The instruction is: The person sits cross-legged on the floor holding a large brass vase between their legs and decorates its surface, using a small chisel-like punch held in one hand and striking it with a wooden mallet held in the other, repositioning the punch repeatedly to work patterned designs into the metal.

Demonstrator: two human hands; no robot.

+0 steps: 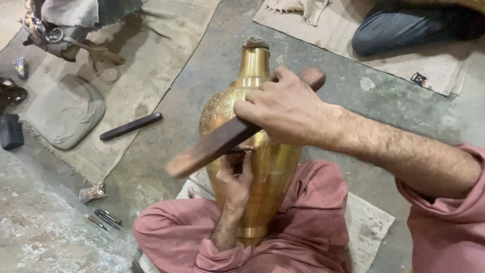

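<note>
Vase: a tall brass vase is laid tilted across the lap, its neck pointed away; fine engraving is seen on the shoulder.
Neck: the mouth is capped by a brown stopper.
Right hand: the right hand is closed around a dark wooden stick, which is held across the vase's shoulder; its near end is blurred.
Left hand: the left hand is pressed against the vase, and a thin tool is pinched in its fingertips.
Floor: a second dark stick is lain on the concrete; small metal tools are lain near the knee.
Mat: a grey cushion is set on cloth.
</note>
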